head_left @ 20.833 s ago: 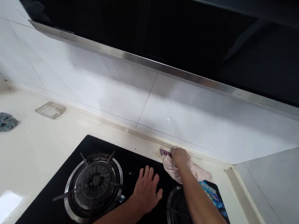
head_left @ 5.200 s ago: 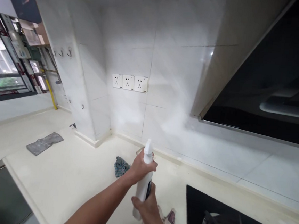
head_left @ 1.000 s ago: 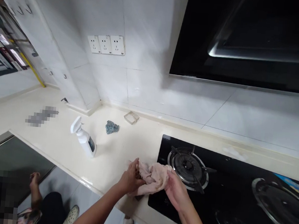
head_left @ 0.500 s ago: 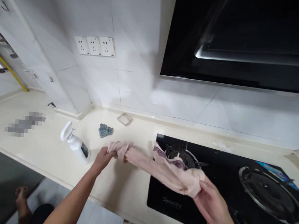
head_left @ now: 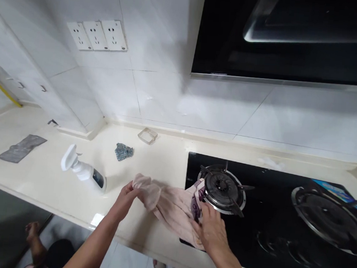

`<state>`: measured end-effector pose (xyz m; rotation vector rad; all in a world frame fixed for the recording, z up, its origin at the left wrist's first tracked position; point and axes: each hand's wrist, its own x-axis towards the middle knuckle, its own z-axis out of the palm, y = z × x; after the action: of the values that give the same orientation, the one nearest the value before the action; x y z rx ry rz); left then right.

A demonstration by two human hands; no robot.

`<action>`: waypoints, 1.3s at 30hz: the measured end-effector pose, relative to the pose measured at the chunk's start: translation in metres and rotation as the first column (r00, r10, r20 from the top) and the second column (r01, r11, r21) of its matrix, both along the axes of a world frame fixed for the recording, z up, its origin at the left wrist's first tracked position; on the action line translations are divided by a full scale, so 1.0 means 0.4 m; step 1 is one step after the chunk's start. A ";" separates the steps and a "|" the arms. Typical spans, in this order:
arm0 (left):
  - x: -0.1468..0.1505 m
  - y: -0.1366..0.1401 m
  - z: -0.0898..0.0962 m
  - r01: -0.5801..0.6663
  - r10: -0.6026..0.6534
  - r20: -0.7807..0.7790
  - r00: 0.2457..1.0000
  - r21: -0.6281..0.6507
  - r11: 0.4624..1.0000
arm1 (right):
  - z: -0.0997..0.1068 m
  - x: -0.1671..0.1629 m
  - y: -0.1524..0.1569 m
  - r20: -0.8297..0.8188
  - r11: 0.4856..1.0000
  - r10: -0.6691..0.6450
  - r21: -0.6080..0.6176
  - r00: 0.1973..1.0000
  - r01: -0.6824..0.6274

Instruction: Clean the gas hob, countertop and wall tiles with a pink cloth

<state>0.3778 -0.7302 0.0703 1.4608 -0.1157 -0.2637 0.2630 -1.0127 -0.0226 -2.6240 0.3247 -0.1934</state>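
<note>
Holding the pink cloth [head_left: 175, 204], left hand [head_left: 125, 199] pinches, right hand [head_left: 213, 229] half-curls.

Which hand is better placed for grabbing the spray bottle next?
Likely the left hand: it is nearer the spray bottle on the counter, though it would first have to release the pink cloth. The right hand is farther off, on the cloth beside the left burner.
</note>
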 end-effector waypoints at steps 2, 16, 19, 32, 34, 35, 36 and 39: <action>-0.011 -0.028 0.019 0.021 -0.028 -0.057 0.998 -0.112 0.993 | 0.017 0.047 0.059 -0.021 0.988 0.154 -0.003 0.988 -0.154; 0.007 0.060 -0.120 -0.208 0.235 -0.075 0.969 0.266 0.941 | 0.214 0.136 0.050 0.161 0.597 0.172 0.767 0.972 -0.233; -0.010 0.065 -0.139 -0.249 0.284 -0.071 0.956 0.312 0.917 | 0.330 0.121 0.042 0.312 0.518 0.081 0.798 0.946 -0.308; -0.089 -0.129 -0.029 0.122 -0.120 0.170 0.978 -0.003 0.993 | 0.452 0.121 0.242 0.497 0.156 -0.079 0.862 0.864 -0.482; -0.079 -0.126 -0.043 0.066 -0.064 0.021 0.998 -0.121 0.990 | 0.408 0.107 0.200 0.535 0.312 -0.014 0.805 0.845 -0.505; -0.075 -0.119 -0.046 0.061 -0.072 -0.047 0.996 -0.202 0.978 | 0.376 0.096 0.170 0.543 0.438 0.042 0.744 0.838 -0.504; -0.071 -0.110 -0.047 0.073 -0.108 -0.108 0.988 -0.287 0.955 | 0.338 0.082 0.137 0.531 0.573 0.108 0.658 0.841 -0.489; -0.061 -0.085 -0.032 0.061 -0.182 -0.225 0.957 -0.457 0.887 | 0.189 0.019 0.033 0.391 0.858 0.267 0.319 0.881 -0.402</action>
<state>0.3536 -0.7642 0.0577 0.9494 -0.0483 -0.4991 0.2705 -0.9996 0.0531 -2.1505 -0.2056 -0.4024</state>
